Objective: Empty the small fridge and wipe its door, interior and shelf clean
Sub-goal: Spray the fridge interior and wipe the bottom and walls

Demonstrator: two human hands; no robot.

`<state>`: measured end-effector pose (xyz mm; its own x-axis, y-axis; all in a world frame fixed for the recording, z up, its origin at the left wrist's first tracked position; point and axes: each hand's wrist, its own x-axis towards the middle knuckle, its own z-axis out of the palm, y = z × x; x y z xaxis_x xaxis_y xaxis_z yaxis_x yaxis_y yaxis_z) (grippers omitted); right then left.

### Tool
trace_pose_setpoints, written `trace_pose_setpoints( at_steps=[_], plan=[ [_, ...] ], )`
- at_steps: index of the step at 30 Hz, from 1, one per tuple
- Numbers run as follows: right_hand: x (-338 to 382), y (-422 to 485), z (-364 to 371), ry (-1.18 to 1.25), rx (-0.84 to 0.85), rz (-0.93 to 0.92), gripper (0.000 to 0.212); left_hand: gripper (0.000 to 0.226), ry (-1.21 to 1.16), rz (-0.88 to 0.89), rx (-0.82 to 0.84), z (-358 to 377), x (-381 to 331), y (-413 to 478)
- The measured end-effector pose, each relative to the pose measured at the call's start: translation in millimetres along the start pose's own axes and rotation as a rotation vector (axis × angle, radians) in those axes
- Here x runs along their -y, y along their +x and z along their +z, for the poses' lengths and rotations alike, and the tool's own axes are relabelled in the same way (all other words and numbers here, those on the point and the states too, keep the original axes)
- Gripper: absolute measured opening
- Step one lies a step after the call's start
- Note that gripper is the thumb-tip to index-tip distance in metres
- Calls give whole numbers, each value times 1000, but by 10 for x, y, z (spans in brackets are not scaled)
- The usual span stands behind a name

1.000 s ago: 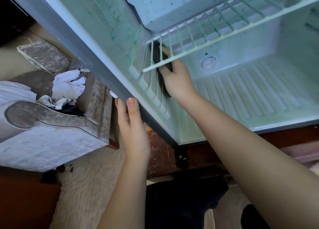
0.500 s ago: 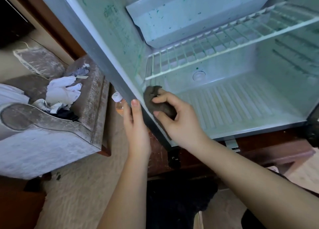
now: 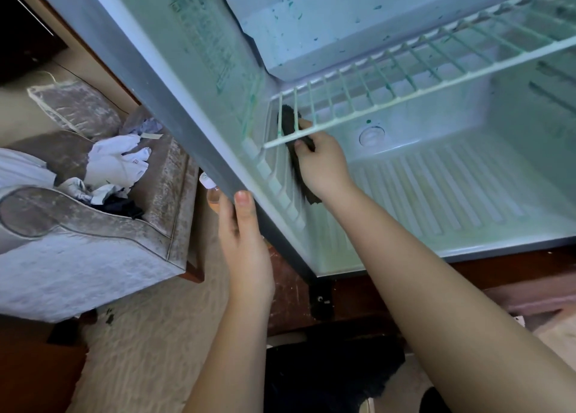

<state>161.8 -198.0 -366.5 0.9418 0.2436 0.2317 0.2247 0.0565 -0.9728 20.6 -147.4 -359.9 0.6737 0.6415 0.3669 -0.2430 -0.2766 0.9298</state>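
The small fridge (image 3: 452,188) stood open on a dark reddish wooden stand (image 3: 505,267), its pale interior flecked with green spots and its white wire shelf (image 3: 405,79) in place. The right hand (image 3: 324,166) reached under that shelf's front corner, fingers curled round a dark cloth (image 3: 288,122) pressed against the ribbed left inner wall, well apart from the left hand (image 3: 246,244), which lay with fairly straight fingers against the fridge's grey front edge. To the left, a worn grey armchair (image 3: 78,256) heaped with crumpled white clothes (image 3: 115,163) sat on beige carpet (image 3: 140,334).
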Motion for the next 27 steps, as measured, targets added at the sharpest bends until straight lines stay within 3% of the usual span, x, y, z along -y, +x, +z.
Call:
trace_pose_setpoints(
  at_steps=[4, 10, 12, 14, 17, 22, 27],
  plan=[
    [13, -183, -100, -11, -30, -36, 38, 51, -5, -3, 15, -12, -25, 1],
    [17, -960, -283, -88, 38, -299, 39, 73, 22, -27, 8, -16, -90, -10],
    [30, -1066, -311, -137, 48, -358, 43, 67, 15, -28, 20, -17, -103, -19],
    [62, -1056, -298, -204, 63, -394, 45, 47, 1, -34, 29, -24, -122, -21],
    [70, -881, -243, -293, 90, -356, 44, 30, 2, -32, 32, -27, -128, -12],
    [-47, -361, -148, -306, 73, -141, 34, 61, 8, 0, -28, 14, -55, 26],
    [-210, -115, -12, -294, 18, -9, 41, 46, -19, 6, -9, 17, -50, -15]
  ],
)
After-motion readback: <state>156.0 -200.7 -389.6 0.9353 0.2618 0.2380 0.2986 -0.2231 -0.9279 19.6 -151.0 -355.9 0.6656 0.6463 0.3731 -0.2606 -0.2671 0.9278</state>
